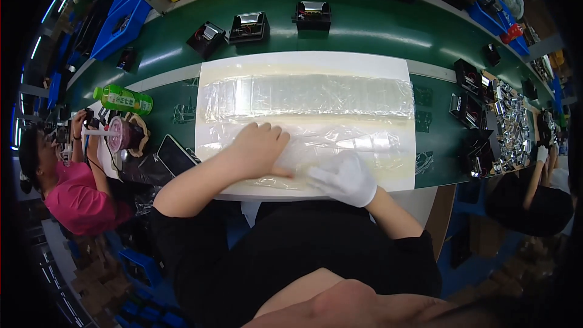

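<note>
A white board (pixel 303 62) lies in front of me, carrying two wide bands of wrinkled clear film. The far band of film (pixel 316 96) is untouched. My bare left hand (pixel 258 152) rests on the near film (pixel 376 143), its fingers bent and apart from the thumb, which stretches toward my other hand. Close to that thumb, my right hand (pixel 347 179) in a white glove lies on the film by the board's near edge. Its leading fingers reach left. No separate object shows in either hand, and some fingertips are hard to make out.
Black boxed devices (pixel 248 27) stand along the far side of the green table (pixel 364 39). On the left are a green bottle (pixel 124 99), a drink cup (pixel 123 133) and a phone (pixel 176 157). Metal parts (pixel 513 124) pile up at right. People sit on both sides.
</note>
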{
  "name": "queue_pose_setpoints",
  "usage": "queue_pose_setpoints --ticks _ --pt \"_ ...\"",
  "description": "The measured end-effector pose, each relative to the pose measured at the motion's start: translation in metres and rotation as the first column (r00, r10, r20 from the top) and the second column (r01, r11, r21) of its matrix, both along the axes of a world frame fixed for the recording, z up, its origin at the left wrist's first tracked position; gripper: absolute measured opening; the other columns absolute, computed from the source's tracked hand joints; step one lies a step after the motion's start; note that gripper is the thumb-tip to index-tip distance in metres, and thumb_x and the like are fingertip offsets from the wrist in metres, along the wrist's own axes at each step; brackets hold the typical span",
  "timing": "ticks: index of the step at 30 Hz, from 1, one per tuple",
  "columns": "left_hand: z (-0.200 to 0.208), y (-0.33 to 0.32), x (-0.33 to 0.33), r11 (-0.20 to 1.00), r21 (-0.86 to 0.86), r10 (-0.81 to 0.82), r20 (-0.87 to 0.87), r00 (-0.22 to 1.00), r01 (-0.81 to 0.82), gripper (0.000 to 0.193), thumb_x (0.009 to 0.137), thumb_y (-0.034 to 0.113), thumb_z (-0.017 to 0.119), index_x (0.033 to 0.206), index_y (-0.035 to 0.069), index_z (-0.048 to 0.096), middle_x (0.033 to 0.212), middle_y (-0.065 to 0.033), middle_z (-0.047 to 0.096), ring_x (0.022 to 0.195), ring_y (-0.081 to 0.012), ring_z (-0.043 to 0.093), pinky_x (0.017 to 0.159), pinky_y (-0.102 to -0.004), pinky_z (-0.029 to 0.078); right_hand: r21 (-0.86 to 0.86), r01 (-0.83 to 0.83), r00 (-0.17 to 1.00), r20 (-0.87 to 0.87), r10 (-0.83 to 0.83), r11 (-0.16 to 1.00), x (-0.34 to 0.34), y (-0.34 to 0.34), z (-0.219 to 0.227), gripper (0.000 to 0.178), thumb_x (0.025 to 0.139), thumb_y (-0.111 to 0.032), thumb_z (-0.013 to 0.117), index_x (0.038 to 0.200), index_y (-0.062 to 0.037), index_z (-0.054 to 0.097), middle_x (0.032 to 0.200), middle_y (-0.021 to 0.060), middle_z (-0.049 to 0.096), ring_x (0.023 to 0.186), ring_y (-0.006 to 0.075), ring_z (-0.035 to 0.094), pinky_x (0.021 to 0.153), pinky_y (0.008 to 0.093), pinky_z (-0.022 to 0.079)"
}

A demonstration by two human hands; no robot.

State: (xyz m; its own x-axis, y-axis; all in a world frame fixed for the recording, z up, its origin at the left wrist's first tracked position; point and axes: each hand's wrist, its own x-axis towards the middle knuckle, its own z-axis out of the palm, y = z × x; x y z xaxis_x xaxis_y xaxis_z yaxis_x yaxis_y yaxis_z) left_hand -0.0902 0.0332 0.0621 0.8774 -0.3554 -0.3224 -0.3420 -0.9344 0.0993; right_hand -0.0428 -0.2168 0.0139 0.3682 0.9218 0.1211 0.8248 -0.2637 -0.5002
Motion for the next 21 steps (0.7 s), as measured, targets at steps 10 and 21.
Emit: queue_pose_setpoints --ticks 10,21 --pt "-0.013 0.018 -0.022 0.864 -0.489 0.049 -0.154 0.987 -0.119 0.034 0.078 0.013 0.071 0.104 0.008 0.049 0.094 -0.0116 0.059 0.093 -0.0282 0.058 0.079 -0.0382 0.045 -0.029 0.109 0.989 0.105 -0.105 0.994 -0.003 0.027 0.0 0.071 0.066 -0.041 0.079 0.122 -0.0063 0.053 0.111 0.012 0.059 0.096 0.0318 0.06 0.083 0.0433 0.047" --pt "-0.005 0.015 -0.037 0.628 -0.693 0.174 -0.318 0.932 -0.354 0.055 0.08 0.004 0.065 0.13 0.008 0.044 0.102 -0.0134 0.056 0.094 -0.0301 0.057 0.085 -0.0364 0.047 -0.098 0.123 0.992 0.009 -0.122 0.988 0.008 0.046 0.017 0.071 0.063 -0.045 0.08 0.12 -0.0086 0.057 0.102 0.0143 0.062 0.089 0.032 0.06 0.081 0.0392 0.046"
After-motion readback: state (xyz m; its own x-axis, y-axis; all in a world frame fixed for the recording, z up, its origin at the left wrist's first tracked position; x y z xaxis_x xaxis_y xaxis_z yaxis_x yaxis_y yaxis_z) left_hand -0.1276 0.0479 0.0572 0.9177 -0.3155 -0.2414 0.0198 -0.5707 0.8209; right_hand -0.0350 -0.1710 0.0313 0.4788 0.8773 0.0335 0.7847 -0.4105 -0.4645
